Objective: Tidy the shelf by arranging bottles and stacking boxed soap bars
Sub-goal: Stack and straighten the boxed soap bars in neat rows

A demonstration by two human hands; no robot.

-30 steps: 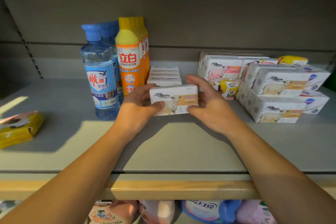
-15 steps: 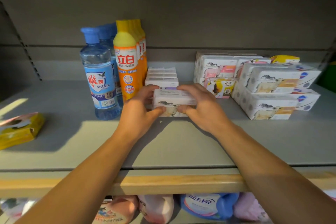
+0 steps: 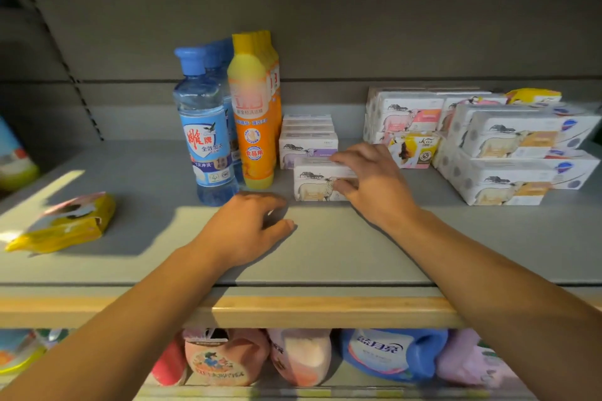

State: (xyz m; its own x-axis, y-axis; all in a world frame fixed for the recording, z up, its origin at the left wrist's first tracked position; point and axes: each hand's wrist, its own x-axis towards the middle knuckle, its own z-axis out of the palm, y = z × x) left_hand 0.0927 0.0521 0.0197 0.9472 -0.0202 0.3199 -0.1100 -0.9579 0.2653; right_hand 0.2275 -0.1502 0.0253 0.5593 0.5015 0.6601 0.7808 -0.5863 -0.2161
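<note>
Left hand [image 3: 247, 228] now off soap box [image 3: 317, 181], open on bare shelf [image 3: 325, 254], right hand [image 3: 371, 182] gripping box's right end.

Right hand on boxed soap bar; left hand free.
Right hand [image 3: 374, 184] grips soap box [image 3: 317, 182] at its right end, on grey shelf [image 3: 342, 247]. Left hand [image 3: 247, 228] lies empty, left of the grip. Orange bottle [image 3: 255, 127] stands beyond-left.

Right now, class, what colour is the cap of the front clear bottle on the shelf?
Blue. The front clear bottle's cap shows best in the head view.
</note>
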